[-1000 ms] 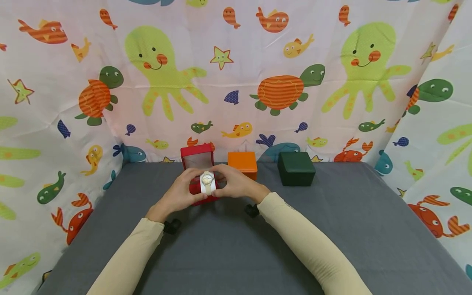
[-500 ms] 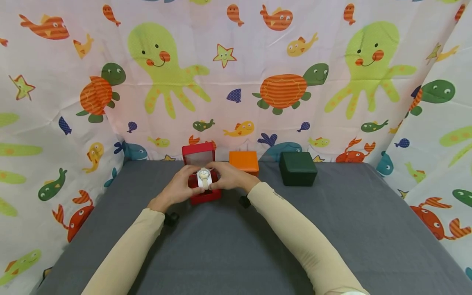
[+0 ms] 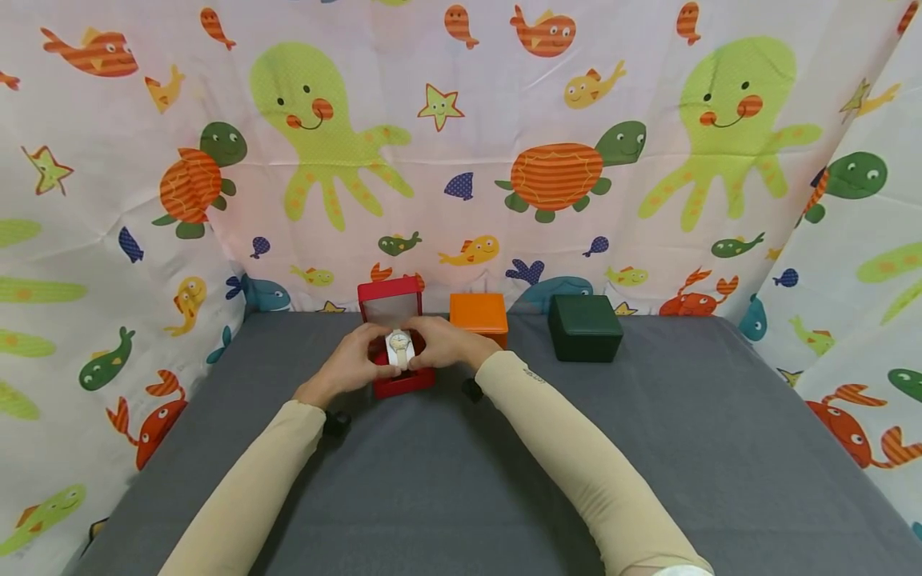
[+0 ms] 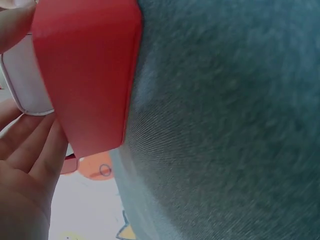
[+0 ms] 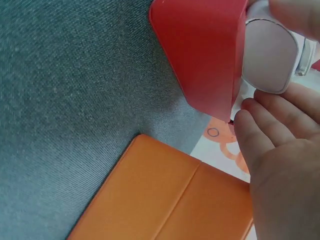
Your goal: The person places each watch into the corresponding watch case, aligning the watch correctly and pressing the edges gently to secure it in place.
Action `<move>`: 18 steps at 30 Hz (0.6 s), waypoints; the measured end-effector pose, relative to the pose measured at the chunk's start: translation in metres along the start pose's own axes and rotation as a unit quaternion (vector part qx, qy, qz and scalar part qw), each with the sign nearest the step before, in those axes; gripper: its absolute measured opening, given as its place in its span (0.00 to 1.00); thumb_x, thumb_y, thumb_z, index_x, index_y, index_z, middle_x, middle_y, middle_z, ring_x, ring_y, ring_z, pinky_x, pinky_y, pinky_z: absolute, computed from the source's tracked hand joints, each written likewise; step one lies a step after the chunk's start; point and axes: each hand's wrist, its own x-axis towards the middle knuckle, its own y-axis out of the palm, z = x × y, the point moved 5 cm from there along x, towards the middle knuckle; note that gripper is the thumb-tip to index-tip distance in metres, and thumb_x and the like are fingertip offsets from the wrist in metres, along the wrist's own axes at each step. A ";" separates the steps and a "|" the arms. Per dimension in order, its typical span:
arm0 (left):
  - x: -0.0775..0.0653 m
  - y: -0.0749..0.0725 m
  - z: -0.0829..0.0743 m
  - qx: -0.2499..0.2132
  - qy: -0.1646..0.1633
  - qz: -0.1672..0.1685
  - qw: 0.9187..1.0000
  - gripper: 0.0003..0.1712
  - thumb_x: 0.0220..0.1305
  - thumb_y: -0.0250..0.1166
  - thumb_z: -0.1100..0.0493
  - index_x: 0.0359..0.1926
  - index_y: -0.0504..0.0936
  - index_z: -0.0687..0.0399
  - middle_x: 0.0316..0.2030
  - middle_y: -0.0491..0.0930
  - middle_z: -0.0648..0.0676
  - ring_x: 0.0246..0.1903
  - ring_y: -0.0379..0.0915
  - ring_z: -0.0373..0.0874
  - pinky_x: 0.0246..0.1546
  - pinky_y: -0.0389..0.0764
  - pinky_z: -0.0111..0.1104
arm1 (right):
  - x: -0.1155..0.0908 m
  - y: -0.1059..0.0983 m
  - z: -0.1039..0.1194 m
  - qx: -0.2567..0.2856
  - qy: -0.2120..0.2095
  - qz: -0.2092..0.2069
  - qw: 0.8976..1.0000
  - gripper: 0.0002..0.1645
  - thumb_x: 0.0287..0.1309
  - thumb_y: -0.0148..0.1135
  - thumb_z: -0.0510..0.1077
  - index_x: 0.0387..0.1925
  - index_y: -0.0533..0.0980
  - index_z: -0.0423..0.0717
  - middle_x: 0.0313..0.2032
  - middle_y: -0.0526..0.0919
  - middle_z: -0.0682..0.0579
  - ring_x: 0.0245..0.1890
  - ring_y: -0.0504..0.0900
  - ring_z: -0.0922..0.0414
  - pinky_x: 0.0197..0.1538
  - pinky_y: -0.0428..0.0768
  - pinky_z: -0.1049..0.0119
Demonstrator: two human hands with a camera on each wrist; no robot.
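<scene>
In the head view, a pale-strapped wristwatch (image 3: pixel 398 342) is wrapped on a white cushion (image 3: pixel 391 357) at the mouth of a red box (image 3: pixel 405 385). The box's lid (image 3: pixel 390 290) stands raised behind it. My left hand (image 3: pixel 350 360) pinches the cushion's left side between thumb and fingers, and my right hand (image 3: pixel 448 342) pinches its right side. Both wrist views show the cushion's smooth end (image 5: pixel 270 56) rising above the red box wall (image 4: pixel 87 75), fingers along its edge. The dark red inside of the box is mostly hidden by the hands.
An orange box (image 3: pixel 479 312) stands close to the right of the red one, near my right hand. Farther right is a dark green box (image 3: pixel 585 328), closed. A patterned curtain (image 3: pixel 461 216) hangs behind the grey-covered table (image 3: pixel 461 480).
Both hands have carried the watch on its cushion slightly back and into the red box, so more of the box's front wall shows. The head view has shifted a little.
</scene>
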 end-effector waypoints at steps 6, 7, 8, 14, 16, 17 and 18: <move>-0.002 0.004 0.002 0.018 -0.008 -0.002 1.000 0.38 0.46 0.77 0.52 0.57 0.73 0.58 0.52 0.72 0.56 0.49 0.69 0.51 0.51 0.76 0.46 | 0.003 0.005 0.000 -0.026 0.001 0.016 1.000 0.36 0.51 0.72 0.49 0.61 0.69 0.49 0.49 0.76 0.56 0.46 0.72 0.58 0.52 0.74 0.66; -0.002 0.004 0.003 0.021 -0.009 -0.004 1.000 0.38 0.46 0.77 0.52 0.57 0.74 0.58 0.51 0.73 0.56 0.49 0.69 0.51 0.51 0.76 0.46 | 0.003 0.006 0.000 -0.029 0.001 0.016 0.999 0.36 0.50 0.72 0.50 0.60 0.70 0.49 0.49 0.77 0.56 0.46 0.73 0.58 0.52 0.74 0.66; -0.002 0.005 0.003 0.024 -0.011 -0.004 1.000 0.37 0.46 0.77 0.52 0.56 0.74 0.58 0.51 0.73 0.56 0.49 0.68 0.50 0.51 0.76 0.46 | 0.003 0.007 0.000 -0.031 0.002 0.016 0.999 0.36 0.50 0.72 0.50 0.60 0.70 0.49 0.49 0.77 0.57 0.46 0.73 0.58 0.52 0.74 0.66; -0.001 0.007 0.002 0.032 -0.021 -0.006 0.999 0.35 0.46 0.77 0.51 0.55 0.77 0.57 0.52 0.73 0.56 0.50 0.67 0.50 0.53 0.74 0.47 | 0.002 0.009 0.000 -0.046 0.018 0.015 0.999 0.36 0.51 0.72 0.51 0.61 0.70 0.50 0.49 0.77 0.56 0.45 0.73 0.57 0.52 0.75 0.66; -0.001 0.008 0.001 0.037 -0.023 -0.006 0.999 0.35 0.46 0.77 0.51 0.55 0.77 0.57 0.53 0.73 0.56 0.50 0.67 0.50 0.53 0.74 0.47 | 0.001 0.006 0.001 -0.048 0.020 0.012 0.999 0.36 0.51 0.72 0.51 0.61 0.70 0.49 0.50 0.77 0.55 0.47 0.73 0.57 0.54 0.74 0.65; -0.001 0.009 0.001 0.042 -0.023 -0.007 0.999 0.35 0.46 0.77 0.51 0.55 0.77 0.58 0.53 0.73 0.57 0.51 0.67 0.51 0.53 0.74 0.48 | 0.000 0.004 0.002 -0.048 0.017 0.007 0.999 0.36 0.52 0.71 0.51 0.61 0.70 0.48 0.51 0.77 0.54 0.48 0.73 0.56 0.55 0.74 0.64; -0.001 0.009 0.001 0.044 -0.024 -0.008 0.999 0.35 0.46 0.77 0.51 0.56 0.76 0.59 0.53 0.73 0.57 0.51 0.67 0.51 0.54 0.74 0.48 | -0.001 0.000 0.003 -0.042 0.014 -0.001 0.999 0.35 0.52 0.71 0.51 0.61 0.71 0.47 0.52 0.77 0.53 0.49 0.73 0.56 0.56 0.74 0.63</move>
